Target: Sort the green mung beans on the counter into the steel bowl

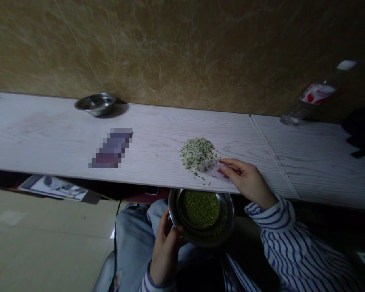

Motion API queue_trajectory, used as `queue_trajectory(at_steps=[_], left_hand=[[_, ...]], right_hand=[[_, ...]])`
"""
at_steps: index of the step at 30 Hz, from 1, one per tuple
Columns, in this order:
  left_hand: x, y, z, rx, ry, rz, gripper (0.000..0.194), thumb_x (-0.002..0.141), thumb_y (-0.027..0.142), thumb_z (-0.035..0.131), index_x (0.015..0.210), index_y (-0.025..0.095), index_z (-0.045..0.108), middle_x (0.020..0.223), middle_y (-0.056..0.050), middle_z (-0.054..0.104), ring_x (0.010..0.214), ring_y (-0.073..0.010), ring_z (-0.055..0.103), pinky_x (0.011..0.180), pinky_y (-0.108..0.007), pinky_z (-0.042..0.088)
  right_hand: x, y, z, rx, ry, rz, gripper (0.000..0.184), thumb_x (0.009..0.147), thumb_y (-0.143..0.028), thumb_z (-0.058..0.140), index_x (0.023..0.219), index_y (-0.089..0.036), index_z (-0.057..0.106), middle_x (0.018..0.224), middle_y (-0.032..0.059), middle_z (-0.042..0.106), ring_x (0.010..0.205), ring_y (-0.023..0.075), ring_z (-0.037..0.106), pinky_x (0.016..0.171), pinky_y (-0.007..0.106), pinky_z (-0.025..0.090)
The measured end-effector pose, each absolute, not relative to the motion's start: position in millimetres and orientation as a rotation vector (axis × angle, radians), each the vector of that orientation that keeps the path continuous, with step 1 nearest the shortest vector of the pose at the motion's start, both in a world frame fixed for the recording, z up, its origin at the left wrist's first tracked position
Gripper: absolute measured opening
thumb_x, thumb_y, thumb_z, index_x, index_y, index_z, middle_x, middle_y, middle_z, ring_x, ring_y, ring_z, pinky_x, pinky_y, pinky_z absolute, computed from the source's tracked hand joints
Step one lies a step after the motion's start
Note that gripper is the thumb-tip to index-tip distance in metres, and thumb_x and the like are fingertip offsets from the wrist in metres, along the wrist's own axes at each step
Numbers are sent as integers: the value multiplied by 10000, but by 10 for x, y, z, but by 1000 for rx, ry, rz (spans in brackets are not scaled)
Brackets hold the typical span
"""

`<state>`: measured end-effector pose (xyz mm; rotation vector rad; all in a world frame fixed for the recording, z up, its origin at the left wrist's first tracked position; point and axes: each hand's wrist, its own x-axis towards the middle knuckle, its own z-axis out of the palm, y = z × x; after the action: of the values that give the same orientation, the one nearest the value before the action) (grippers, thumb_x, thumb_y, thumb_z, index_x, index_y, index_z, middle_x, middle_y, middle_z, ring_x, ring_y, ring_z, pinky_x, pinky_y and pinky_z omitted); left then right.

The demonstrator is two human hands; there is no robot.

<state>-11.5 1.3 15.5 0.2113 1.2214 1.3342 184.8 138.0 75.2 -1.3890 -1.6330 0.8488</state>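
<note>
My left hand (166, 245) grips the rim of a steel bowl (225, 225) held below the table's near edge, over my lap. The bowl is filled with green beans (200, 207). On the pale wooden table (48, 138) lies a flat pile of mixed green and white grains (197, 154). My right hand (246, 180) rests at the table edge just right of that pile, fingers pinched on a small clear card or plastic piece (213, 168) that touches the pile's near side. A few loose beans lie between the pile and the edge.
An empty steel bowl (96, 104) stands at the back left by the wall. A blurred flat object (112, 148) lies mid-table. A plastic bottle (312, 101) leans at the back right, with a dark object (361, 129) beside it. Papers (53, 187) lie under the table.
</note>
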Motion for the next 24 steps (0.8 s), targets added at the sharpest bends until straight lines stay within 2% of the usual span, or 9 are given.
queue_trajectory(at_steps=[8,17,24], left_hand=[[-132,16,175,202,1234,1333,660,640,263,698,1288,234,577,1131,-107,649,993,-294,614,692,-382,555],[-135,16,174,186,1254,1337,640,649,259,681,1280,228,576,1154,-104,650,996,-282,611,668,-338,550],[-131,25,191,202,1224,1353,641,659,245,678,1289,222,565,1135,-99,646,941,-256,614,678,-357,552]], right_hand=[[1807,1396,755,-1367,-1660,877,260,806,-309,635,1017,-188,728,886,73,766,805,209,725,708,324,598],[1764,1432,738,-1359,-1663,877,251,810,-288,625,1020,-191,723,889,70,768,806,205,725,716,330,595],[1726,1470,723,-1343,-1650,901,255,810,-270,615,1030,-187,714,891,71,769,816,201,726,732,335,592]])
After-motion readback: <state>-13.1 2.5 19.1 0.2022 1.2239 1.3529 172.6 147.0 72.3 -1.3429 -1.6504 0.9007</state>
